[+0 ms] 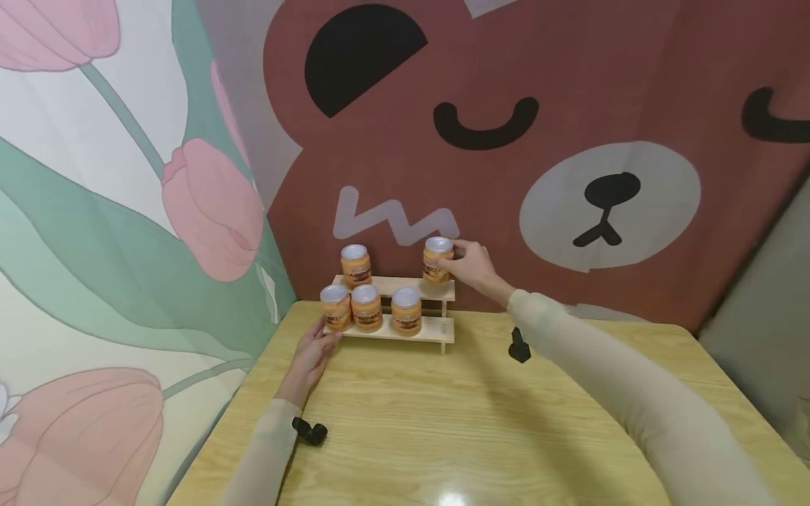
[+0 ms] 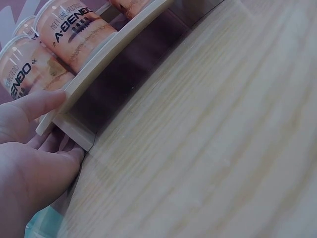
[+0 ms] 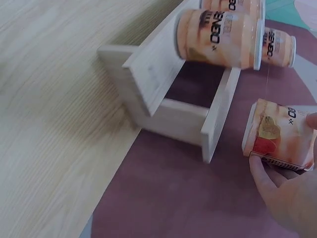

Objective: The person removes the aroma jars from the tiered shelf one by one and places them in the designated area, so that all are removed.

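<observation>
A small two-tier wooden rack (image 1: 436, 327) stands at the table's far edge. Three orange jars with silver lids fill its lower tier (image 1: 366, 307), and one more jar (image 1: 356, 265) stands at the left of the upper tier. My right hand (image 1: 467, 263) grips another orange jar (image 1: 437, 258) at the right end of the upper tier; the right wrist view shows this jar (image 3: 280, 136) pinched between fingers (image 3: 260, 166) just beside the upper board (image 3: 218, 116). My left hand (image 1: 314, 349) rests on the table with straight fingers, thumb (image 2: 37, 105) against the rack's left end (image 2: 74, 131).
The wooden table (image 1: 443, 429) reaches from the rack towards me. A bear-print cloth (image 1: 538, 77) hangs right behind the rack, and a tulip-print cloth (image 1: 126, 211) covers the left side. A black camera sits on each wrist (image 1: 519, 348) (image 1: 310, 430).
</observation>
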Demonstrator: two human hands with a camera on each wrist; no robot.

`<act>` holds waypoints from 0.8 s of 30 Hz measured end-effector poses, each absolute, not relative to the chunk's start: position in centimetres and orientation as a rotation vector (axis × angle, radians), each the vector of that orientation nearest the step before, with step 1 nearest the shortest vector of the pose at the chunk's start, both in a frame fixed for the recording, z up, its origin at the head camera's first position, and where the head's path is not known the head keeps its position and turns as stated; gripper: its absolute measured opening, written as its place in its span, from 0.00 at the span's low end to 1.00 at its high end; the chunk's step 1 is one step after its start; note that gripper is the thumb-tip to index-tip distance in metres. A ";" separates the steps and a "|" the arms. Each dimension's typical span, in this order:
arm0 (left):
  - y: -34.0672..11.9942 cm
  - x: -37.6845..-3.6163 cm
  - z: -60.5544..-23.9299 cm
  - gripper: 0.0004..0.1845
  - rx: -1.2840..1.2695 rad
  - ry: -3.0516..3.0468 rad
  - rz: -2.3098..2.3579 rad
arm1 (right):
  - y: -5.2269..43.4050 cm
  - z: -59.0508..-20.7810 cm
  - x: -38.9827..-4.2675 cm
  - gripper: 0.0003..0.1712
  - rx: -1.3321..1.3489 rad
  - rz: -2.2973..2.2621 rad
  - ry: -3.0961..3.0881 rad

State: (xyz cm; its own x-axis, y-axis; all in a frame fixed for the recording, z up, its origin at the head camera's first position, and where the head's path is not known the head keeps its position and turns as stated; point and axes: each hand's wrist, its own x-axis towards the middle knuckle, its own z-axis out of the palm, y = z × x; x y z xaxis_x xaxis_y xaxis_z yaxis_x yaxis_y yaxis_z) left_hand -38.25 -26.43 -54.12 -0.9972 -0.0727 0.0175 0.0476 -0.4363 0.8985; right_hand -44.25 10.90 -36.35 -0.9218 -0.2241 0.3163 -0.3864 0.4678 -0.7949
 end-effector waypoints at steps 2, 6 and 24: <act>-26.5 -38.1 -54.2 0.45 0.035 -1.623 -2.600 | 11.6 -36.5 -44.1 0.41 0.527 1.445 -2.546; -26.5 -38.1 -54.2 0.45 0.014 -1.626 -2.613 | 13.4 -37.0 -43.8 0.40 0.489 1.399 -2.561; -26.9 -38.5 -53.9 0.48 0.072 -1.704 -2.616 | 22.9 -40.2 -41.5 0.38 0.317 1.279 -2.532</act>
